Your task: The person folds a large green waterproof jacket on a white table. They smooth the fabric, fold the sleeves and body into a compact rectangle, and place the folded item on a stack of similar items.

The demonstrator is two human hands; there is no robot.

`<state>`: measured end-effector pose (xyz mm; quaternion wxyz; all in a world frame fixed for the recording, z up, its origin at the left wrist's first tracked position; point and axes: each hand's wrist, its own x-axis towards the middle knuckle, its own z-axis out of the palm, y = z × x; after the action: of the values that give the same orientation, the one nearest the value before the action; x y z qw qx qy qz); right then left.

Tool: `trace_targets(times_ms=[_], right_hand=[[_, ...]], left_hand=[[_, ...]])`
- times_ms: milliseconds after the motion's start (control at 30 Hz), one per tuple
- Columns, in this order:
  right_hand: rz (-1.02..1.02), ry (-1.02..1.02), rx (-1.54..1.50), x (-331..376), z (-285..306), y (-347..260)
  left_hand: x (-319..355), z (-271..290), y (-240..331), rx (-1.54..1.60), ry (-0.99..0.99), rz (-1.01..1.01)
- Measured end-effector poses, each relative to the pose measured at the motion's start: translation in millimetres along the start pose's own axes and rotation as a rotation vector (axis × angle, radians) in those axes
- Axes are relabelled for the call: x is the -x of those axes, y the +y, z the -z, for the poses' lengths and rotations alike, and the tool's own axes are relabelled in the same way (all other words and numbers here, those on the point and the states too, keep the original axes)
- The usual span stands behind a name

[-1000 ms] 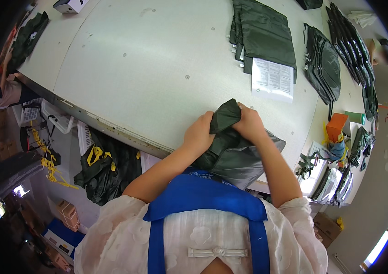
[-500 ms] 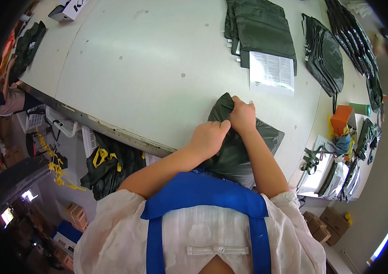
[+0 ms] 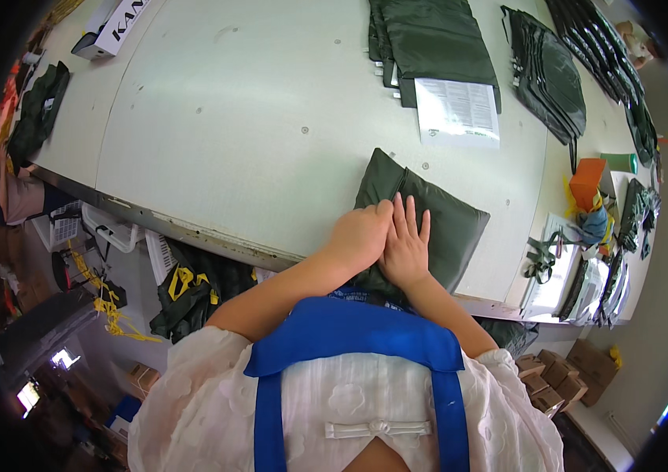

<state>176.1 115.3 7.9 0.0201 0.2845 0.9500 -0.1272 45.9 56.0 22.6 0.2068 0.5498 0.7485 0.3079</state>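
A dark green fabric bag (image 3: 448, 228), flat and folded, lies at the table's near edge in front of my body. My right hand (image 3: 406, 250) rests flat on it with the fingers stretched out and a little spread. Right beside it, my left hand (image 3: 359, 236) is closed at the bag's left part, its fingertips at a fold; what exactly they grip is hidden by the hand. The bag's near end is partly covered by my forearms and the blue apron.
Beyond the bag lies a stack of dark green bags (image 3: 444, 47) with a printed sheet (image 3: 457, 114) on it. More dark bags (image 3: 548, 75) lie at the right, near an orange box (image 3: 590, 185). A white box (image 3: 117, 30) stands far left; a person (image 3: 27, 193) works there.
My right hand has let go of the raised fabric and now lies flat on it. The bag's far corner has come down and its right side is smoother. My left hand has barely moved.
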Motion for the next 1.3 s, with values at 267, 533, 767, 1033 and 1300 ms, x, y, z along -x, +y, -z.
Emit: trace_targets(times_ms=[267, 533, 767, 1033, 1300], right_hand=[[-0.049, -0.030, -0.016, -8, -30, 18], [0.119, 0.502, -0.534, 46, -6, 12], [0.588, 0.239, -0.250, 46, 4, -20], [0.444, 0.316, -0.348, 39, 21, -23], [0.284, 0.329, -0.401, 34, 22, -28]], left_hand=[[-17, -36, 8, -0.103, -0.059, -0.040], [-27, -36, 1, -0.205, -0.119, -0.010], [-37, -39, 4, -0.249, -0.222, 0.039], [-38, -34, 0, -0.211, -0.243, 0.091], [40, 66, 15, 0.363, -0.003, 0.161]])
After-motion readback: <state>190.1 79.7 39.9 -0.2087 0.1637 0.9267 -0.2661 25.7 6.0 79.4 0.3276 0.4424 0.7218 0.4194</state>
